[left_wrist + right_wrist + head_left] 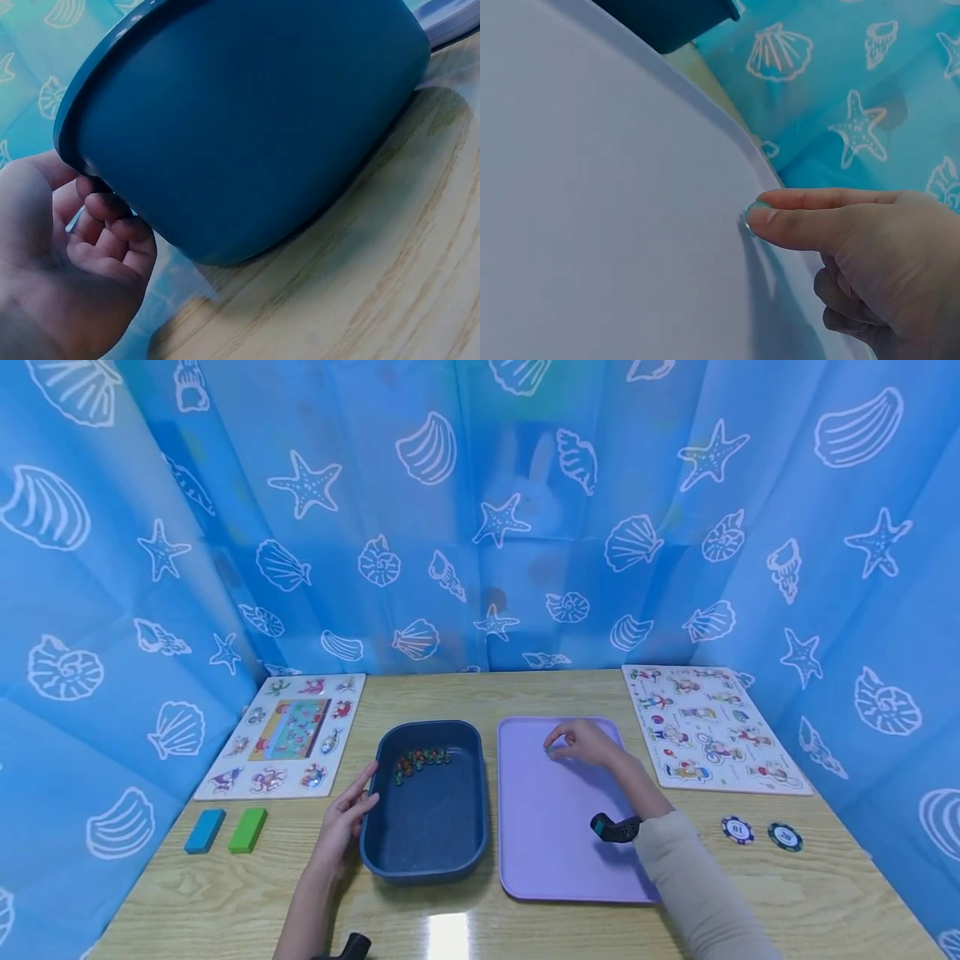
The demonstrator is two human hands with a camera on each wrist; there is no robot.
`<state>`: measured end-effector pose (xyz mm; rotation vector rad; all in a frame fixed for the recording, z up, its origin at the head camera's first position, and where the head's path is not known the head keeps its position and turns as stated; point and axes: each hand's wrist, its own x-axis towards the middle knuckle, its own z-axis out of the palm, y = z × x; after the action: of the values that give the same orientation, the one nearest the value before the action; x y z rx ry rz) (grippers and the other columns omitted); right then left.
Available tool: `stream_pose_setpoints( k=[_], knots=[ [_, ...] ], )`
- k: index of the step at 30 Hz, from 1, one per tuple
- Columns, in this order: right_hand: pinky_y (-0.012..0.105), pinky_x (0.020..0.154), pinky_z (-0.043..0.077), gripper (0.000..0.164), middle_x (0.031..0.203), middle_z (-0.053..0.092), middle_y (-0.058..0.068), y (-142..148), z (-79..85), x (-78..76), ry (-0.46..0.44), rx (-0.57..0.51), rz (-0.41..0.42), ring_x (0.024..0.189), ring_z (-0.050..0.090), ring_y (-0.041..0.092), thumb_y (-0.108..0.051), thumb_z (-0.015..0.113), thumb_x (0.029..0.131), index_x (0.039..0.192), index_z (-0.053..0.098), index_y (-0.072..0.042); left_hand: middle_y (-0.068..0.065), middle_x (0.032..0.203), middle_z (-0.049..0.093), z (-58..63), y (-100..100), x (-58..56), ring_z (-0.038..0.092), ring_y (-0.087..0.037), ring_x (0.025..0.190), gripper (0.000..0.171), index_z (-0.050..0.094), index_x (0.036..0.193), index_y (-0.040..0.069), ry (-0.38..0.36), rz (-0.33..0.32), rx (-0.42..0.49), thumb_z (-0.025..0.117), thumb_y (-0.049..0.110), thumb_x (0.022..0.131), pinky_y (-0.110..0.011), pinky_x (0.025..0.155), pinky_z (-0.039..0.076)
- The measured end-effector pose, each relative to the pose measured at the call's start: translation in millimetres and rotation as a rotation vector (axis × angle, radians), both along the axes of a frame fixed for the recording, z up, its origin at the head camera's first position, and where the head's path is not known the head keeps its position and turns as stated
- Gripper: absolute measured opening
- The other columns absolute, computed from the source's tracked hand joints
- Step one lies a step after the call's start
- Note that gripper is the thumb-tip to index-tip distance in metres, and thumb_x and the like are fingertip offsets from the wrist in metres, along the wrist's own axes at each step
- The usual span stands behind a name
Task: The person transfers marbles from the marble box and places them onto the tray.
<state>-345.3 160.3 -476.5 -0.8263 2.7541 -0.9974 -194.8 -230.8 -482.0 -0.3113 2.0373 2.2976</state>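
My right hand (587, 743) pinches a small glassy green marble (756, 212) between thumb and forefinger, close over the far part of the lilac tray (555, 852). Its other fingers are curled in toward the palm. Left of the tray stands a dark blue bin (427, 827); several green and orange marbles (408, 766) lie along its far left inside. My left hand (347, 817) holds the bin by its left rim. In the left wrist view, the curled fingers (112, 217) rest against the outer wall just below the rim.
A sea-animal puzzle board (255, 727) lies at the back left, a figure puzzle board (712, 727) at the back right. Blue and green blocks (247, 831) sit on the left, two poker chips (784, 837) on the right. A blue shell-patterned curtain (480, 527) encloses the table.
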Motion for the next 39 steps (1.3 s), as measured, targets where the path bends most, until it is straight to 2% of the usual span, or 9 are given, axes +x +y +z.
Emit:
stream_pose_setpoints(
  k=[4, 7, 9, 11, 13, 16, 22, 31, 39],
  knots=[
    [0.022, 0.047, 0.027, 0.016, 0.052, 0.033, -0.004, 0, -0.5, 0.3, -0.007, 0.002, -0.026, 0.047, 0.029, 0.01, -0.019, 0.067, 0.078, 0.094, 0.069, -0.018, 0.002, 0.081, 0.038, -0.3, 0, 0.1, 0.044, -0.008, 0.069, 0.044, 0.045, 0.131, 0.029, 0.006, -0.004, 0.009, 0.052, 0.019, 0.089, -0.018, 0.062, 0.039],
    [0.022, 0.046, 0.027, 0.016, 0.052, 0.03, -0.004, -9, 6.1, 1.6, 0.018, -0.016, -0.017, 0.047, 0.028, 0.011, -0.021, 0.066, 0.08, 0.096, 0.068, -0.019, 0.004, 0.105, 0.048, 0.6, -1, 0.9, 0.05, -0.009, 0.081, 0.045, 0.044, 0.133, 0.028, 0.008, -0.016, 0.01, 0.051, 0.018, 0.089, -0.018, 0.07, 0.043],
    [0.023, 0.046, 0.027, 0.016, 0.052, 0.03, -0.004, -20, 14.8, 3.9, 0.051, -0.029, 0.002, 0.047, 0.028, 0.011, -0.021, 0.065, 0.08, 0.096, 0.068, -0.018, 0.006, 0.127, 0.043, 1.4, -1, 1.3, 0.051, -0.01, 0.089, 0.045, 0.043, 0.133, 0.027, 0.01, -0.024, 0.009, 0.051, 0.018, 0.09, -0.019, 0.075, 0.044],
    [0.023, 0.046, 0.027, 0.016, 0.052, 0.032, -0.004, -35, 23.4, 5.6, 0.072, -0.057, 0.032, 0.046, 0.028, 0.011, -0.021, 0.065, 0.08, 0.096, 0.069, -0.018, 0.008, 0.127, 0.043, 1.9, -2, 1.5, 0.051, -0.009, 0.088, 0.046, 0.042, 0.134, 0.027, 0.011, -0.026, 0.007, 0.051, 0.019, 0.09, -0.018, 0.074, 0.044],
    [0.024, 0.046, 0.027, 0.016, 0.051, 0.032, -0.004, -53, 33.4, 8.7, 0.094, -0.071, 0.061, 0.046, 0.028, 0.011, -0.022, 0.065, 0.08, 0.095, 0.069, -0.018, 0.004, 0.107, 0.049, 1.8, -1, 1.3, 0.049, -0.007, 0.079, 0.046, 0.043, 0.133, 0.028, 0.013, -0.017, 0.005, 0.052, 0.019, 0.089, -0.016, 0.067, 0.042],
    [0.024, 0.047, 0.026, 0.016, 0.05, 0.031, -0.004, -85, 46.8, 13.5, 0.104, -0.095, 0.118, 0.045, 0.026, 0.012, -0.023, 0.065, 0.081, 0.095, 0.069, -0.017, 0.004, 0.079, 0.038, 1.5, -1, 1.2, 0.04, -0.006, 0.062, 0.046, 0.045, 0.131, 0.029, 0.019, 0.005, -0.003, 0.054, 0.02, 0.088, -0.017, 0.056, 0.035],
    [0.023, 0.049, 0.027, 0.017, 0.048, 0.027, -0.004, -146, 63.7, 20.2, 0.097, -0.087, 0.23, 0.044, 0.025, 0.012, -0.025, 0.063, 0.082, 0.096, 0.069, -0.016, 0.004, 0.078, 0.039, 1.1, -3, 0.9, 0.036, -0.007, 0.057, 0.046, 0.046, 0.131, 0.03, 0.01, 0.02, -0.037, 0.056, 0.022, 0.087, -0.017, 0.05, 0.03],
    [0.02, 0.05, 0.03, 0.015, 0.054, 0.039, -0.005, -210, 63.7, 22.5, 0.111, 0.042, 0.333, 0.045, 0.031, 0.009, -0.026, 0.061, 0.083, 0.095, 0.068, -0.021, 0.003, 0.081, 0.04, 0.3, -2, 0.7, 0.042, -0.008, 0.065, 0.048, 0.046, 0.13, 0.032, -0.004, 0.017, -0.048, 0.059, 0.028, 0.084, -0.018, 0.056, 0.036],
    [0.02, 0.052, 0.035, 0.013, 0.06, 0.052, -0.006, -222, 45.1, 18.2, 0.044, 0.245, 0.294, 0.05, 0.042, 0.008, -0.023, 0.062, 0.083, 0.094, 0.068, -0.023, 0.004, 0.077, 0.042, -0.6, 1, 0.2, 0.041, -0.007, 0.061, 0.046, 0.046, 0.131, 0.03, 0.007, -0.001, -0.019, 0.057, 0.022, 0.086, -0.017, 0.054, 0.036]
  ],
)
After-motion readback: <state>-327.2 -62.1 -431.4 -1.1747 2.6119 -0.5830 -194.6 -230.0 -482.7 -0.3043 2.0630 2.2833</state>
